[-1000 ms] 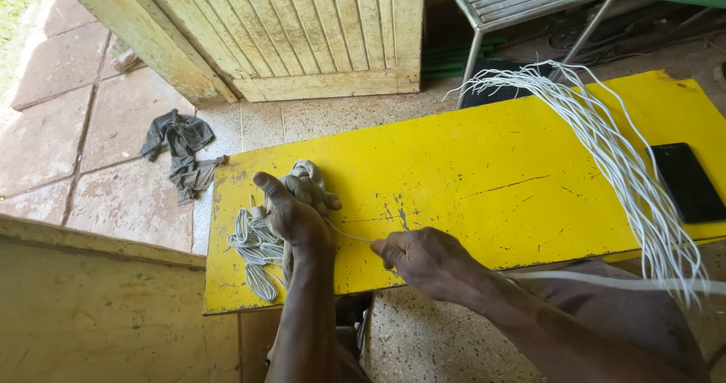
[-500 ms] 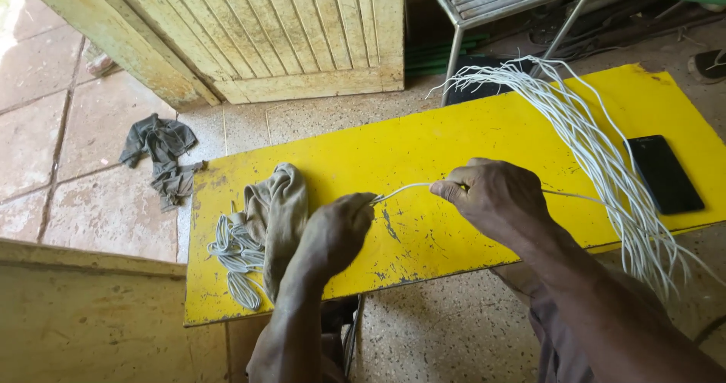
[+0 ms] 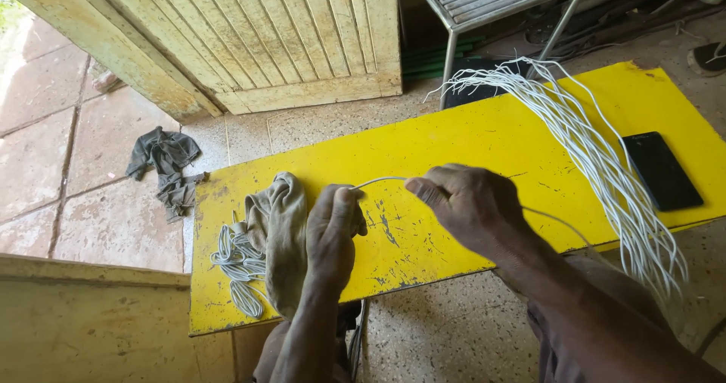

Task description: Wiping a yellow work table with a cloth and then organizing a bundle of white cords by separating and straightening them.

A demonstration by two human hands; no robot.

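A yellow table fills the middle of the head view. My left hand pinches one end of a thin white cord just above the tabletop. My right hand grips the same cord a little to the right; the cord arcs between the two hands and trails off behind my right wrist. A beige cloth lies crumpled under and left of my left hand. Beside it sits a small coil of white cords. A long bundle of white cords drapes across the table's right side and over its front edge.
A black phone lies flat at the table's right end. A dark rag lies on the tiled floor to the left. A pale slatted wooden door stands behind the table, and a metal frame stands at the back right.
Both hands moved from the table's front left up toward its middle. My right hand drew the white cord rightward, away from the cloth, and the length between the hands is now a short arc.
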